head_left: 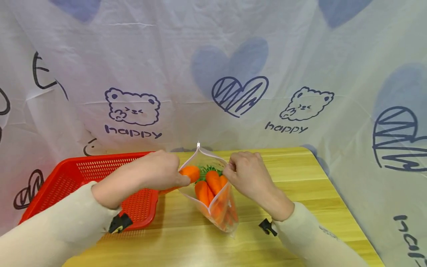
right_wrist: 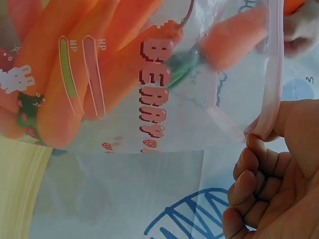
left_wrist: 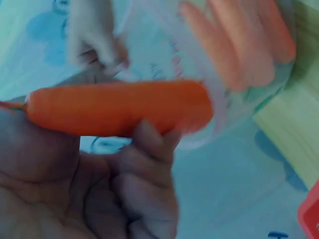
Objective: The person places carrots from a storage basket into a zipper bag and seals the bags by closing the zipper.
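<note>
My left hand (head_left: 160, 171) holds an orange carrot (left_wrist: 119, 107) between thumb and fingers, its blunt end at the mouth of a clear zip bag (head_left: 224, 227). In the right wrist view that carrot's end shows at the opening, partly behind the see-through plastic. My right hand (head_left: 248, 174) pinches the bag's pale pink rim (right_wrist: 271, 74) on the right side, between thumb and index finger. Several carrots (head_left: 201, 193) with green tops lie inside the bag, which gapes open. Pink "BERRY" lettering (right_wrist: 153, 89) is printed on its side.
A red plastic basket (head_left: 151, 218) stands to the left, under my left forearm; the arm hides part of its inside. Beneath everything is a light wooden table (head_left: 283, 237). A white cloth (head_left: 186, 122) printed with hearts and bears hangs behind it.
</note>
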The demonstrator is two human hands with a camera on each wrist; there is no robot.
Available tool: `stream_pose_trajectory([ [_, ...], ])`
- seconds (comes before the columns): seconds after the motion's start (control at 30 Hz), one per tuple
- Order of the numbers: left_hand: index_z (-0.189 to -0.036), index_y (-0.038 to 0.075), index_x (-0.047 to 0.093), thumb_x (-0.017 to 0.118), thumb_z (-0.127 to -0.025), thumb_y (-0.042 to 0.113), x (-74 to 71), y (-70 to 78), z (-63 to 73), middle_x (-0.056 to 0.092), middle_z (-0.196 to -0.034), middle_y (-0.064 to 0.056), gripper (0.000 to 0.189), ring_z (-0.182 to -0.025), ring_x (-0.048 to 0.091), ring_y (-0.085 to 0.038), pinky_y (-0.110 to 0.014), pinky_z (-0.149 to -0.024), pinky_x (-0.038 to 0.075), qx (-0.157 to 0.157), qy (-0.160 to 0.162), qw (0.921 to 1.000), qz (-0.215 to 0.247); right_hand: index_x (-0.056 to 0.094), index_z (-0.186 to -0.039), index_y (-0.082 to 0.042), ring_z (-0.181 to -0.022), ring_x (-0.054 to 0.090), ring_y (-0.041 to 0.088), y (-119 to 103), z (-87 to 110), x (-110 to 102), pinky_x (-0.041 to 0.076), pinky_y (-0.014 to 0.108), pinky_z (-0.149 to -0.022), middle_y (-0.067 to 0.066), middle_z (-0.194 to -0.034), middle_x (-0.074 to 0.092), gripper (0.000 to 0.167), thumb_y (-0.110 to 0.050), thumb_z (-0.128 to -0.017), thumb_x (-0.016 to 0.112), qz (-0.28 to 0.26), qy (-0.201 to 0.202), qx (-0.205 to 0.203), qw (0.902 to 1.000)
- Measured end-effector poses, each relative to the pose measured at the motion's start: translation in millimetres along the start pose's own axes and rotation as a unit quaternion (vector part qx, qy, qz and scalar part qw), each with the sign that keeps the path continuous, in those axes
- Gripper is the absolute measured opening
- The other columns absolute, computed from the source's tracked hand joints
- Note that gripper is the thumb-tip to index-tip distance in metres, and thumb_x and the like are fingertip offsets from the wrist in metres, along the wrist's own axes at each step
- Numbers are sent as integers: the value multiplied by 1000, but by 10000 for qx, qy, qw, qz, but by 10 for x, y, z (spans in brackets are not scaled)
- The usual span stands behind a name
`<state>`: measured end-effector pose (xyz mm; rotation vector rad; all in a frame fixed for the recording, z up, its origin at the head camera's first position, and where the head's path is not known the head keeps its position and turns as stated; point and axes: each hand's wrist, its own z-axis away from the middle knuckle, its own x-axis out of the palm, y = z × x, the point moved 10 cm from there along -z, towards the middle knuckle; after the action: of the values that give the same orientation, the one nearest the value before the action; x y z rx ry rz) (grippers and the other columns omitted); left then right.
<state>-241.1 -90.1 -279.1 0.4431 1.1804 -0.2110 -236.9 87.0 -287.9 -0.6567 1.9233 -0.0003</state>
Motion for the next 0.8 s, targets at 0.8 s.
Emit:
stream_pose_trajectory([
  [0.8,-77,17,62,66,-101,42,434,171,-478,58,-68,-2,34,-61,58,-23,-41,-52,48,-63,1477,9890,98,51,-64,-17,-60,47,18,94,-12,-5,43,40,-73,-5,-61,49,27,-12,-85,66,73,-166,282,9994],
])
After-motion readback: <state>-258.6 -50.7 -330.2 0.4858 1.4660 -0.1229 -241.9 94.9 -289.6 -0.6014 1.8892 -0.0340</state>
